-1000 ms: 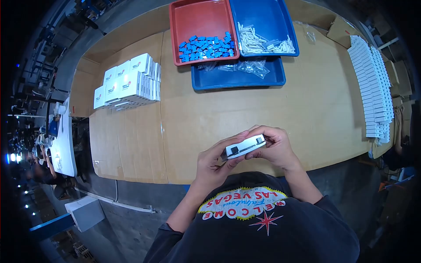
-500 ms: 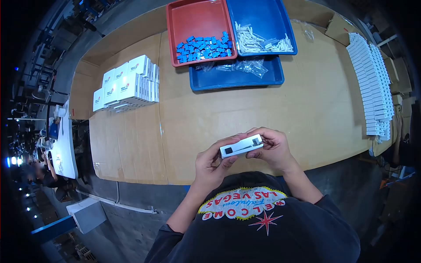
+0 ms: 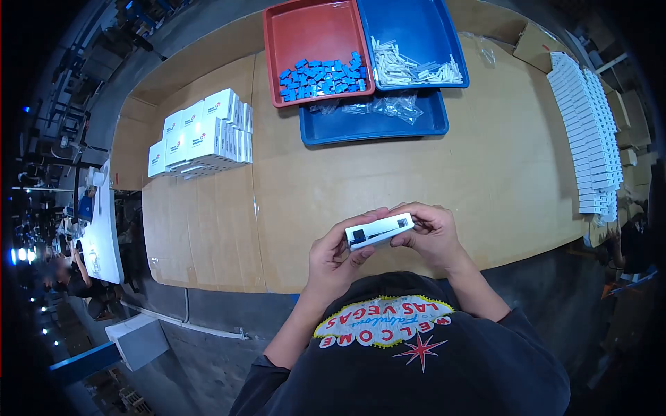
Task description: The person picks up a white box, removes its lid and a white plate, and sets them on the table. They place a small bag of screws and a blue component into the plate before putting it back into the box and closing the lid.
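Note:
A slim white box [image 3: 379, 231] is held between my two hands, just in front of my body at the table's near edge. Its narrow side faces up, with a dark square patch or opening at the left end and a small grey patch at the right. A thin dark gap runs along that side. My left hand [image 3: 338, 253] grips the left end, thumb below and fingers behind. My right hand [image 3: 431, 232] closes on the right end with thumb and fingers. What the box contains, if anything, is hidden.
White printed boxes [image 3: 203, 139] stand stacked at left. A long stack of white boxes [image 3: 586, 139] lines the right. At the back are a red tray [image 3: 312, 31] of blue pieces, a blue tray [image 3: 409, 24] of white pieces, and a lower blue tray [image 3: 374, 132] with clear plastic bags.
Both hands keep their grip. The gap at the box's left end looks wider and darker, while the grey part at the right end sits flatter.

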The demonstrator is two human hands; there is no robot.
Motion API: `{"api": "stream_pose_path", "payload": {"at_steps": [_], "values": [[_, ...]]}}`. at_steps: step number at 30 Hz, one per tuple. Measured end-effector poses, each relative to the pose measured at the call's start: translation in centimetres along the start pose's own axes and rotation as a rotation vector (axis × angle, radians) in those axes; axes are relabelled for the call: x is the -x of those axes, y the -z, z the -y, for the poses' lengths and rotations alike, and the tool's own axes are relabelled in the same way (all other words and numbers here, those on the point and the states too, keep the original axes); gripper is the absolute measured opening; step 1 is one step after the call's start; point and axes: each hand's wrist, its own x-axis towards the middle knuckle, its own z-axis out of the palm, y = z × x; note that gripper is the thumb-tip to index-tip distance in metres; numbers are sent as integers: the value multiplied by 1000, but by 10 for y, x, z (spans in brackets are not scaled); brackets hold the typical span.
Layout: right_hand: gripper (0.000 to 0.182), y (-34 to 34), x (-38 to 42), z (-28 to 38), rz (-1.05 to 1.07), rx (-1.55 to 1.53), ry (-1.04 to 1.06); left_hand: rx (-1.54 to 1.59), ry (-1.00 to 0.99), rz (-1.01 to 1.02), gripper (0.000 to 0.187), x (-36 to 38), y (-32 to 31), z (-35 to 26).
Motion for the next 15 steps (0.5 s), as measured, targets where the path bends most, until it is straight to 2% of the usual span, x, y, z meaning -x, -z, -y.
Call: {"api": "stream_pose_path", "payload": {"at_steps": [5,10,15], "values": [[35,-1,-2,-2,-61,-251,-1,71,-20,-37,52,-2,-3,0],[40,2,-4,-3,34,-97,98,-36,-85,-67,53,2,0,9],[44,0,-5,-1,53,-50,108,-70,-108,-107,43,6,1,16]]}}
